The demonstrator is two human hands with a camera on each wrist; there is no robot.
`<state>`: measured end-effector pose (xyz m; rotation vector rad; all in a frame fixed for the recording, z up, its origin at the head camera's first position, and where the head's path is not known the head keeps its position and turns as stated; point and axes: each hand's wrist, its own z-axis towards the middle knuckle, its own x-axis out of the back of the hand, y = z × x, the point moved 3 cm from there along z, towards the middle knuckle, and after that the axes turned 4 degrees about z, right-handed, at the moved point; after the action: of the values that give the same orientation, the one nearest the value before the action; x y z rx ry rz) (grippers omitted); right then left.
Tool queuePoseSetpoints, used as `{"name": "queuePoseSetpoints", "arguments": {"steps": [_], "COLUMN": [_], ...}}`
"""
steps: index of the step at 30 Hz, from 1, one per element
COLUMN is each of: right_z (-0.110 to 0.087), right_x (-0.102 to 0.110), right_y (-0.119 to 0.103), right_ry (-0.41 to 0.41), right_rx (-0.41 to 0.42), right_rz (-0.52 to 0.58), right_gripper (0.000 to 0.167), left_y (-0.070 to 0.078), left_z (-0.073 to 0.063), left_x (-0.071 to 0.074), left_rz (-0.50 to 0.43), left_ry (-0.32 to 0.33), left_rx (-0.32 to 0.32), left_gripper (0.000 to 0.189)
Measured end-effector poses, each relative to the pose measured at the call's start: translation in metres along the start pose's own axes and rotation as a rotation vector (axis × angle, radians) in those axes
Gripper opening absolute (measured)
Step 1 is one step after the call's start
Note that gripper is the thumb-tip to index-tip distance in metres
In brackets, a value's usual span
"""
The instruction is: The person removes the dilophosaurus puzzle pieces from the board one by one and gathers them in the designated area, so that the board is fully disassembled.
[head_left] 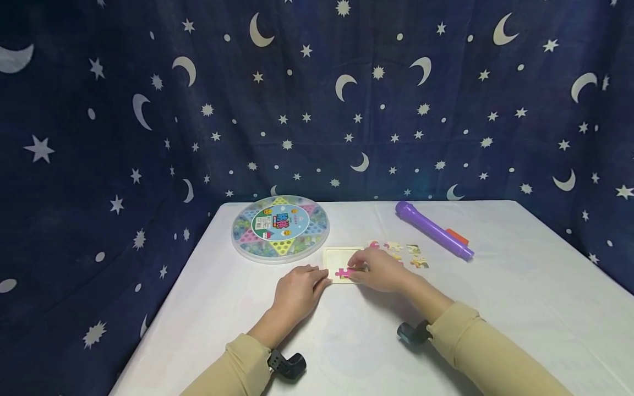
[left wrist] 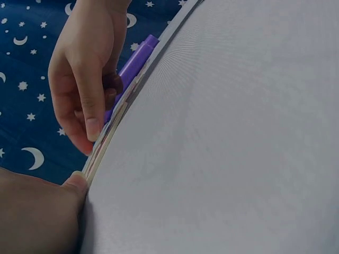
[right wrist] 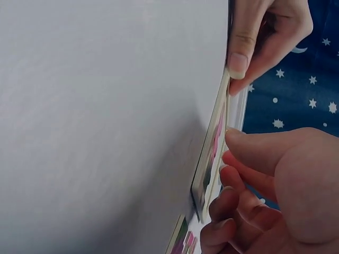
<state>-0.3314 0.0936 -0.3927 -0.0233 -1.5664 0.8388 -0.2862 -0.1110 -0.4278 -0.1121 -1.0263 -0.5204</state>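
My left hand (head_left: 297, 291) holds the lower left corner of a small cream puzzle tray (head_left: 325, 257), thumb on the near side and fingers along the left edge. Low inside the tray lies a pink jigsaw piece (head_left: 342, 273). My right hand (head_left: 380, 270) reaches over the tray from the right and pinches at this piece between thumb and index finger, hiding the tray's right part. In the right wrist view, its thumb (right wrist: 249, 145) comes down at the tray's face, with the other fingers curled below. Several loose jigsaw pieces (head_left: 419, 263) lie just right of the tray.
Behind the tray to the left lies a round Chinese checkers box (head_left: 317, 225) with a clear rim. A purple microphone-shaped tube (head_left: 431, 228) lies at the back right, against an orange object (head_left: 457, 236). A starry blue curtain (head_left: 317, 110) hangs behind the white table (head_left: 520, 286).
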Motion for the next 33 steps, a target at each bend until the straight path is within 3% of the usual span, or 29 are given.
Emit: {"name": "queuePoseSetpoints", "arguments": {"steps": [7,18,33], "right_z": [0.0070,0.0086,0.0060], "right_x": [-0.0047,-0.0063,-0.0066], "right_y": [-0.0052,-0.0075,-0.0053], "right_ry": [-0.028,-0.048,-0.041], "right_rx": [-0.073,-0.077,-0.061], "right_rz": [-0.020,-0.057,-0.023], "right_gripper": [0.023,0.024,0.018], "left_y": [-0.0012,-0.0005,0.0002], "left_z": [-0.0010,-0.0009,0.0004], "left_x": [-0.0012,0.0001,0.0011], "left_rz": [-0.005,0.008,0.016], "left_ry": [-0.007,-0.014,-0.019], "left_rx": [0.010,0.007,0.004], "left_gripper": [0.024,0.024,0.025]}}
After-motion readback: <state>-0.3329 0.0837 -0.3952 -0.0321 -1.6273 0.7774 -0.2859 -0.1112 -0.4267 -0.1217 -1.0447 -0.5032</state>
